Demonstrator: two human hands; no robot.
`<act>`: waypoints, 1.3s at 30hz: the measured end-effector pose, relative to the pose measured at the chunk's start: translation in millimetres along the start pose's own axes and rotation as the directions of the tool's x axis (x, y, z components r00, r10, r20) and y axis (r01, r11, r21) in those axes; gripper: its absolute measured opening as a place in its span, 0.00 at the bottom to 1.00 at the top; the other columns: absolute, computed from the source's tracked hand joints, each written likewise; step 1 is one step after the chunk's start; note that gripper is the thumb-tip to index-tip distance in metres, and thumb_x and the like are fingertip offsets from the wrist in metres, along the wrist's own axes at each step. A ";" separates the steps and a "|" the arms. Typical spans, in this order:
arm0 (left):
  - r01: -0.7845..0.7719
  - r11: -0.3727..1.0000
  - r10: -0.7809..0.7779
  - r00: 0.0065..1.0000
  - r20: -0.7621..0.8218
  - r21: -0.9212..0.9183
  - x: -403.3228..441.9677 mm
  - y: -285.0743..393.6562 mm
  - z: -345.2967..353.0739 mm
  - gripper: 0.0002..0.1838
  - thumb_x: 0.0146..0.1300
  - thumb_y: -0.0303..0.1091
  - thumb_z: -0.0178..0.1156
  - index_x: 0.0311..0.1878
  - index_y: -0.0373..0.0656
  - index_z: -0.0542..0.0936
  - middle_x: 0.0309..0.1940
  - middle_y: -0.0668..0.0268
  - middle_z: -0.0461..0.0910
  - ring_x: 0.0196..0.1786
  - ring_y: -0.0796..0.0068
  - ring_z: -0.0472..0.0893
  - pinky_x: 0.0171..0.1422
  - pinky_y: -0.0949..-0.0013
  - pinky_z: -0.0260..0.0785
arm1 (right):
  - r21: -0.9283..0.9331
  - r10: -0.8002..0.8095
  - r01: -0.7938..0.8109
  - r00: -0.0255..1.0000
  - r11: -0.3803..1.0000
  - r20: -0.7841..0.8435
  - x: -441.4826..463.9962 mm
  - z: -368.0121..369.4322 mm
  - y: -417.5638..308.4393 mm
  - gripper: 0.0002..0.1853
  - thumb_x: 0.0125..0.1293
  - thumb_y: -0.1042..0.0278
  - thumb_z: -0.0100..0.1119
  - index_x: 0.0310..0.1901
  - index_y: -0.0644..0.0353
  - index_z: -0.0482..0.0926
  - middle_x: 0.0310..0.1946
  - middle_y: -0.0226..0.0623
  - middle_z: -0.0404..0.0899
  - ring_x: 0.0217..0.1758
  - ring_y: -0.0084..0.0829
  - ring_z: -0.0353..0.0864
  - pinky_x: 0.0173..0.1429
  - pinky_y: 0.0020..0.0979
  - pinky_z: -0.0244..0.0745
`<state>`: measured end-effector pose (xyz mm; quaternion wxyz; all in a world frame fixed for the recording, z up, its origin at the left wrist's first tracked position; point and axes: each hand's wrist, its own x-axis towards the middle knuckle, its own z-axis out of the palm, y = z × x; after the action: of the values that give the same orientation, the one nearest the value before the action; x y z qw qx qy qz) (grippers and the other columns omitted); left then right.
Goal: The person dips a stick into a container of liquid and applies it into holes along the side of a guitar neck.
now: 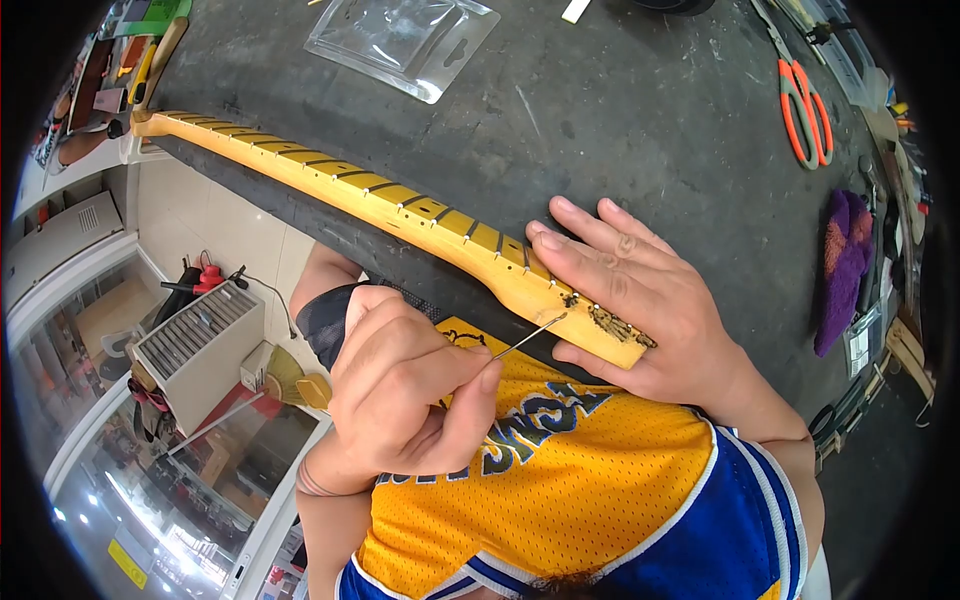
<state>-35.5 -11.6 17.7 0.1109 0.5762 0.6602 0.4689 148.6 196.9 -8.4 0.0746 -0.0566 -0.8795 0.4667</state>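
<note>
Left hand (415,385): thumb and forefinger pinched on a thin metal pick (530,337), remaining fingers curled. The pick's tip meets the heel of the neck (400,222), beside dark crumbs (610,325). Right hand (650,290): fingers almost straight along the fretted face, thumb opposite, clasping the heel.

Position: the neck is turned side edge up, along the tabletop (660,130) border nearest the jersey (640,470).

Handling: the neck appears to be wood; expect it stiff, fairly light and long enough to swing if held at one end only. The finish looks smooth and may slip. Take hold at the heel, support mid-length, and avoid pressing on fret ends. The pick should be stiff, with a tip liable to scratch.

Surroundings: a plastic pack (405,40) lies beyond the neck's fretted face; scissors (787,85) and a purple cloth (840,270) lie past its heel end.

Markings: jersey lettering is inverted and creased, not reliably legible; no brand can be read on the neck
</note>
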 end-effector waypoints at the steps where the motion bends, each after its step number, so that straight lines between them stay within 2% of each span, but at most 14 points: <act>1: 0.000 1.000 0.000 1.000 0.000 -0.002 -0.2 -0.5 0.1 0.16 0.57 0.17 0.79 0.48 0.38 0.87 0.32 0.64 0.84 0.28 0.63 0.77 0.41 0.59 0.64 | 0.001 0.002 -0.002 1.000 1.000 -0.002 0.2 -0.1 0.5 0.49 0.62 0.61 0.89 0.86 0.54 0.78 0.80 0.41 0.85 0.91 0.53 0.75 0.94 0.62 0.63; 5: -0.005 1.000 0.005 1.000 0.010 0.006 1.3 -3.6 2.7 0.16 0.57 0.16 0.78 0.48 0.38 0.87 0.31 0.64 0.84 0.28 0.63 0.77 0.41 0.59 0.64 | -0.004 0.002 -0.002 1.000 1.000 -0.003 1.0 -0.8 -0.4 0.50 0.62 0.60 0.89 0.86 0.54 0.78 0.80 0.41 0.85 0.91 0.53 0.75 0.94 0.62 0.63; 7: -0.006 1.000 0.006 1.000 0.001 0.004 2.4 -3.3 4.2 0.16 0.57 0.16 0.78 0.48 0.38 0.87 0.31 0.64 0.84 0.28 0.63 0.77 0.41 0.59 0.64 | -0.011 0.013 -0.013 1.000 1.000 -0.005 1.6 -2.0 -2.9 0.46 0.67 0.61 0.86 0.86 0.51 0.78 0.82 0.38 0.84 0.88 0.49 0.78 0.93 0.60 0.67; 14: 0.014 0.999 -0.013 1.000 -0.013 0.042 0.0 0.0 2.4 0.16 0.57 0.17 0.79 0.47 0.39 0.87 0.31 0.64 0.84 0.28 0.63 0.77 0.42 0.59 0.64 | -0.004 0.017 -0.017 1.000 1.000 0.001 1.4 -2.1 -2.2 0.46 0.67 0.60 0.86 0.86 0.52 0.78 0.81 0.38 0.84 0.88 0.49 0.78 0.93 0.59 0.67; 16: 0.003 0.999 -0.003 1.000 -0.006 0.034 2.1 0.5 6.0 0.16 0.57 0.17 0.79 0.47 0.39 0.87 0.31 0.64 0.84 0.28 0.63 0.77 0.42 0.59 0.64 | 0.000 0.011 -0.011 1.000 1.000 0.005 1.0 -1.7 -0.7 0.46 0.64 0.59 0.89 0.84 0.56 0.80 0.81 0.43 0.85 0.90 0.53 0.76 0.93 0.60 0.64; 39: -0.004 1.000 0.004 1.000 -0.005 0.010 3.6 -0.1 5.2 0.17 0.56 0.17 0.79 0.48 0.38 0.87 0.31 0.64 0.83 0.28 0.63 0.76 0.41 0.58 0.63 | -0.003 0.013 -0.013 1.000 1.000 0.013 1.0 -2.0 -0.9 0.46 0.65 0.58 0.88 0.84 0.56 0.80 0.80 0.43 0.85 0.90 0.53 0.76 0.93 0.60 0.64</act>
<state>-33.1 -5.9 16.2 0.1053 0.5769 0.6616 0.4672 148.0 198.2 -6.5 0.0659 -0.0595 -0.8801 0.4664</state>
